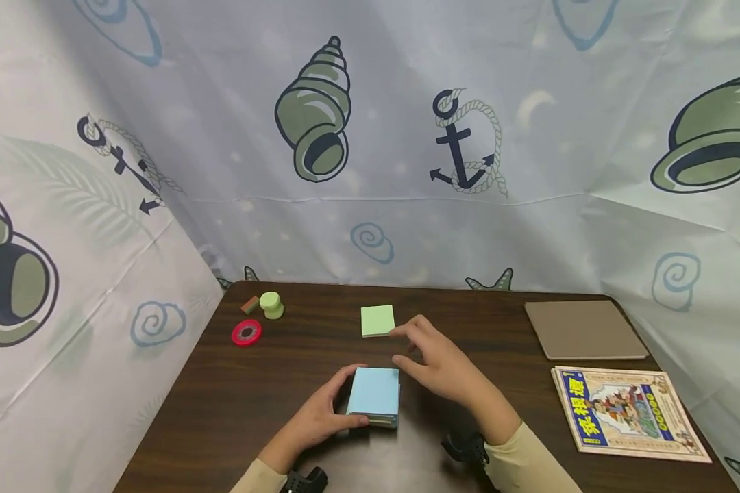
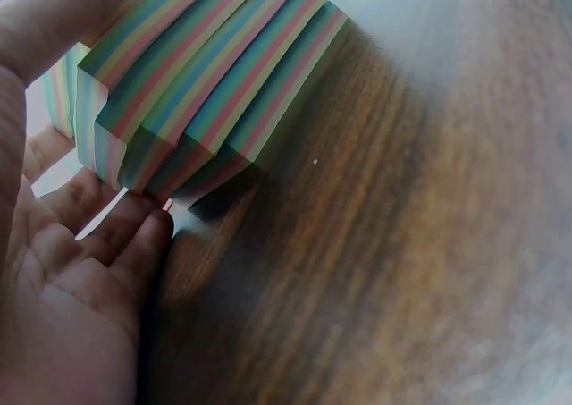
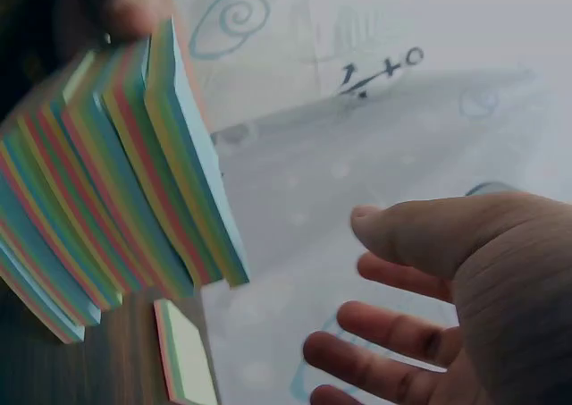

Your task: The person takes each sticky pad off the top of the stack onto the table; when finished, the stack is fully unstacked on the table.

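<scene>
A stack of sticky note pads point(image 1: 374, 392), light blue on top, stands on the table in front of the person. Its sides show multicoloured stripes, and the pads point(image 2: 210, 79) sit slightly out of line with one another. The left hand point(image 1: 322, 414) grips the stack, thumb along the near side and fingers around the left and far side. Beyond it, a single pad with a pale green top point(image 1: 377, 320) lies flat. The right hand point(image 1: 438, 359) hovers right of the stack, fingers loosely bent, its index fingertip at the green pad's corner in the head view. Nothing is between the right fingers point(image 3: 384, 333).
At the far left lie a red ring point(image 1: 247, 333), a light green knob-like piece point(image 1: 272, 305) and a small brown block point(image 1: 250, 305). On the right are a brown board point(image 1: 586, 330) and printed booklets point(image 1: 630, 412). A patterned curtain point(image 1: 395, 226) hangs behind the table point(image 1: 222, 404).
</scene>
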Available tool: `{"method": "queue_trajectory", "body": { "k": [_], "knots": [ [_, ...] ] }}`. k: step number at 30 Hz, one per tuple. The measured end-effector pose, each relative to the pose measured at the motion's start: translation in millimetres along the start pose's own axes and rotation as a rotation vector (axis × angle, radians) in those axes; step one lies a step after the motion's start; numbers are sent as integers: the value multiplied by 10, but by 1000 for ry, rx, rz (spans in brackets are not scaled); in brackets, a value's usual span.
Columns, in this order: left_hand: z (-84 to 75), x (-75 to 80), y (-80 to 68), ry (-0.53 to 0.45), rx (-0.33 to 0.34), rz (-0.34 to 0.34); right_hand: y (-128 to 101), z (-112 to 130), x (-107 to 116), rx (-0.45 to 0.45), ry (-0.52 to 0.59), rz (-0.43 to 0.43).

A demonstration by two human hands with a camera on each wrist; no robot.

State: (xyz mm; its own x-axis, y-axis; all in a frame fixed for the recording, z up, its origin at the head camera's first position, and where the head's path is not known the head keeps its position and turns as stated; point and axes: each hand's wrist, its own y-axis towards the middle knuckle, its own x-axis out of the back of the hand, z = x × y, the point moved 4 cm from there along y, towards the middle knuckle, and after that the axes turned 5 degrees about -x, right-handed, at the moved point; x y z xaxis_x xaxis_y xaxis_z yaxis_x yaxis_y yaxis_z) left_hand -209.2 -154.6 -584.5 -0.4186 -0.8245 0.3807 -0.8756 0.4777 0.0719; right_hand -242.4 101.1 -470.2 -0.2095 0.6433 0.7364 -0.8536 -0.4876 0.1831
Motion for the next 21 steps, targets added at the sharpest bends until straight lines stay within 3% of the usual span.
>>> {"method": "queue_trajectory", "body": {
  "k": [10, 21],
  "knots": [
    [28, -32, 17, 7, 1, 2, -140, 190, 34, 35, -117, 33],
    [18, -9, 12, -5, 0, 3, -128, 173, -50, 18, -189, 75]
  ]
}}
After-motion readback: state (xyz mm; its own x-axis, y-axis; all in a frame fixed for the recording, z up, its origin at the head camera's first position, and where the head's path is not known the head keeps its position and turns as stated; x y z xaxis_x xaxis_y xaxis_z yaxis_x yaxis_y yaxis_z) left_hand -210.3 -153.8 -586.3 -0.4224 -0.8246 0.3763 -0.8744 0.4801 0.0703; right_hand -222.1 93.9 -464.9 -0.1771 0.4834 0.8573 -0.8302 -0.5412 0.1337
